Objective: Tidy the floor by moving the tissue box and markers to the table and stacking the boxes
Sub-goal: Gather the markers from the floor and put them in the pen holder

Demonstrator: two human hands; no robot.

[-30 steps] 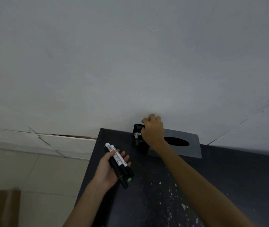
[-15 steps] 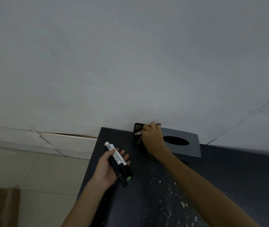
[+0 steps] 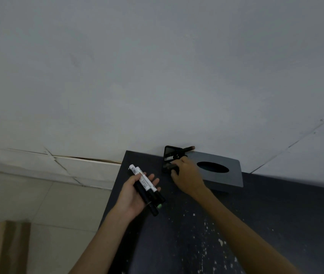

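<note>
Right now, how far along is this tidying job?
Done: the tissue box sits on the table by the wall, and a leaning marker rests in the black holder. In hand: the left hand holds several markers; the right hand is at the holder. Left: those markers, and stacking; a cardboard box is on the floor.

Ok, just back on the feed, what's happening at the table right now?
A person is working at the dark table. Their left hand holds a bunch of markers above the table's edge. Their right hand is at a small black holder beside the grey tissue box, and one more marker lies across the holder's top. Whether the hand grips the holder is unclear. A cardboard box sits on the floor to the left.
</note>
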